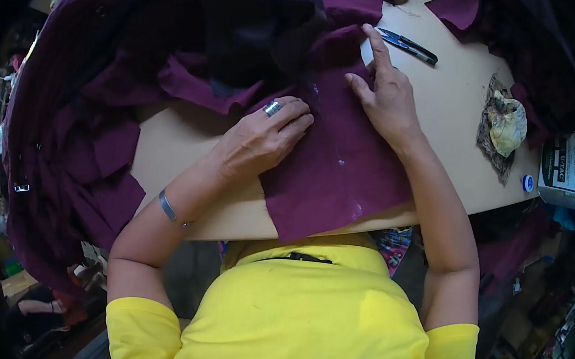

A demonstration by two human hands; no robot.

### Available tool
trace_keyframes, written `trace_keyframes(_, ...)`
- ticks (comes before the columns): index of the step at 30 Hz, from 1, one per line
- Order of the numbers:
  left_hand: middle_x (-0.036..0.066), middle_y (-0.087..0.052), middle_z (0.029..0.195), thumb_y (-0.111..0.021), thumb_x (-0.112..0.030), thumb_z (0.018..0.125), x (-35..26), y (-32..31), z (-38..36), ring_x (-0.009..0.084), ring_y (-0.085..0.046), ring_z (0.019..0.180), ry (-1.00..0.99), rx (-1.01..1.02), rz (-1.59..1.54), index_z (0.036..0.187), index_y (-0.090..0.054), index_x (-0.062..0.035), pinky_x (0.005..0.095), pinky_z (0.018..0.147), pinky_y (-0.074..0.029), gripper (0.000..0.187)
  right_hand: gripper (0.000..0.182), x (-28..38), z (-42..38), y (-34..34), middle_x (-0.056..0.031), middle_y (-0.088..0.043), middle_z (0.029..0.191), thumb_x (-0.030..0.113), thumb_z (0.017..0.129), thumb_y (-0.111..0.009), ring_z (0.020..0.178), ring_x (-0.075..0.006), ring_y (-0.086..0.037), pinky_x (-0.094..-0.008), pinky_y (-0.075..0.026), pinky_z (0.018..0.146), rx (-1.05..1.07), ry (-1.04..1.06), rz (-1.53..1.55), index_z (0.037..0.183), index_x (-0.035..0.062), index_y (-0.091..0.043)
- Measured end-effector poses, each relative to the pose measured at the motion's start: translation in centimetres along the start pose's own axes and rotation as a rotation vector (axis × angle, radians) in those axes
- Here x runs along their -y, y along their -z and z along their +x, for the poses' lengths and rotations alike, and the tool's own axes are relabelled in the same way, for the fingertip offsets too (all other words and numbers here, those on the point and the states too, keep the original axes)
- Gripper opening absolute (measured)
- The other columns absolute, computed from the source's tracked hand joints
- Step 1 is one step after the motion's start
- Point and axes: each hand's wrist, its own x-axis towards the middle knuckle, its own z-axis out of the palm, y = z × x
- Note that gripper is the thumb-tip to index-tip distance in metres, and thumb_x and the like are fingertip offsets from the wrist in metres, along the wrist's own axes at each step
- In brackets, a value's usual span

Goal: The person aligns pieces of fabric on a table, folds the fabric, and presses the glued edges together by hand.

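A piece of maroon cloth (343, 178) with pale whitish marks down its middle lies on the table in front of me, its lower point reaching the near edge. My left hand (271, 136), with a ring and a bracelet on that arm, presses on its left side; the fingers are bent and close together, tips at the cloth. My right hand (389, 96) is at the upper right edge of the cloth, index finger stretched forward and thumb apart. Just beyond that finger lie small black-handled thread snips (407, 46).
Bunched maroon fabric (90, 140) and a dark lining (254, 24) cover the left and far side. On the right are a crumpled pale wad (506, 121), a blue cap (527, 183) and a green-and-white ABC container (571, 169). The table's near edge (227, 229) borders my body.
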Motion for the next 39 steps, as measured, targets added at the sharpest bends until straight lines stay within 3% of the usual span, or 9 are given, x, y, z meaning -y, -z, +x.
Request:
trace_keyframes(4, 0.015, -0.054, 0.111, -0.064, 0.003, 0.071, 0.0, -0.3, 0.2, 0.0301, -0.056, 0.103, 0.0, -0.027, -0.004, 0.107, -0.058, 0.0023, 0.0357, 0.088, -0.049, 0.036, 0.07, -0.8, 0.2, -1.7, -0.0085, -0.048, 0.064, -0.002, 0.078, -0.059, 0.056, -0.0215, -0.05, -0.0339, -0.045, 0.064, -0.171, 0.162, 0.064, 0.138, 0.0228, -0.033)
trace_keyframes(7, 0.015, -0.054, 0.111, -0.064, 0.004, 0.071, -0.4, -0.1, 0.6, 0.0307, -0.055, 0.104, 0.032, -0.024, 0.013, 0.108, -0.058, 0.0025, 0.0364, 0.089, -0.048, 0.038, 0.069, -0.5, -0.3, -0.9, -0.0073, -0.044, 0.063, -0.006, 0.078, -0.056, 0.055, -0.0189, -0.046, -0.0302, -0.045, 0.064, -0.134, 0.141, 0.116, 0.137, 0.0245, -0.036)
trace_keyframes(10, 0.015, -0.054, 0.111, -0.063, 0.004, 0.07, -0.2, -0.3, 0.4, 0.0313, -0.055, 0.104, 0.055, -0.021, 0.011, 0.109, -0.059, -0.0004, 0.0376, 0.089, -0.048, 0.04, 0.069, -0.4, -0.2, -0.9, -0.0167, -0.061, 0.082, -0.007, 0.075, -0.054, 0.076, -0.0346, -0.059, -0.0425, -0.048, 0.074, -0.109, 0.107, 0.087, 0.136, 0.0219, -0.035)
trace_keyframes(17, 0.013, -0.056, 0.107, -0.061, -0.004, 0.066, 0.6, 0.3, 0.4, 0.0269, -0.056, 0.102, -0.189, 0.025, -0.077, 0.106, -0.062, -0.0079, 0.0375, 0.087, -0.048, 0.041, 0.067, -0.5, -0.4, -1.3, -0.0171, -0.061, 0.082, -0.007, 0.075, -0.053, 0.075, -0.0335, -0.059, -0.0418, -0.048, 0.073, -0.131, 0.129, 0.097, 0.134, 0.02, -0.039)
trace_keyframes(22, 0.013, -0.056, 0.108, -0.06, 0.006, 0.068, 1.0, -0.3, 1.1, 0.0303, -0.057, 0.101, 0.046, -0.014, 0.025, 0.107, -0.059, 0.0013, 0.036, 0.085, -0.05, 0.039, 0.065, -0.3, -0.6, -1.1, -0.0153, -0.061, 0.105, -0.005, 0.078, -0.055, 0.074, -0.0291, -0.06, -0.0377, -0.049, 0.076, -0.122, 0.107, 0.036, 0.134, 0.0242, -0.04)
trace_keyframes(25, 0.014, -0.056, 0.108, -0.06, 0.007, 0.069, 1.5, -0.1, 0.7, 0.0295, -0.057, 0.102, -0.1, -0.032, -0.015, 0.106, -0.059, 0.001, 0.0361, 0.086, -0.049, 0.038, 0.067, -0.9, -0.1, -1.5, -0.0195, -0.062, 0.09, -0.002, 0.075, -0.055, 0.078, -0.0368, -0.06, -0.0455, -0.048, 0.075, -0.229, 0.28, 0.078, 0.135, 0.019, -0.037)
trace_keyframes(28, 0.014, -0.055, 0.11, -0.058, 0.008, 0.071, 1.5, 0.2, 0.9, 0.0289, -0.057, 0.102, 0.031, -0.028, 0.017, 0.108, -0.058, 0.0007, 0.0357, 0.087, -0.048, 0.038, 0.066, 0.1, -0.1, -0.2, -0.02, -0.062, 0.088, 0.001, 0.076, -0.056, 0.079, -0.0375, -0.06, -0.0457, -0.047, 0.076, 0.018, 0.022, 0.013, 0.136, 0.0172, -0.033)
trace_keyframes(31, 0.014, -0.054, 0.112, -0.057, 0.009, 0.073, 1.6, 0.0, 0.8, 0.0289, -0.056, 0.103, 0.104, -0.023, -0.027, 0.11, -0.057, 0.001, 0.0348, 0.088, -0.048, 0.038, 0.069, -0.7, 1.0, -0.8, -0.0099, -0.05, 0.07, -0.004, 0.078, -0.056, 0.064, -0.0273, -0.054, -0.04, -0.044, 0.067, -0.11, 0.058, 0.002, 0.138, 0.0209, -0.032)
trace_keyframes(39, 0.015, -0.052, 0.116, -0.058, 0.005, 0.071, 1.5, 0.0, 1.1, 0.0278, -0.054, 0.106, 0.067, 0.008, 0.034, 0.11, -0.058, 0.0004, 0.034, 0.09, -0.046, 0.04, 0.064, -1.4, 1.4, -1.7, -0.0152, -0.057, 0.075, -0.003, 0.077, -0.052, 0.07, -0.0317, -0.058, -0.0419, -0.047, 0.071, -0.163, 0.144, 0.06, 0.134, 0.0212, -0.038)
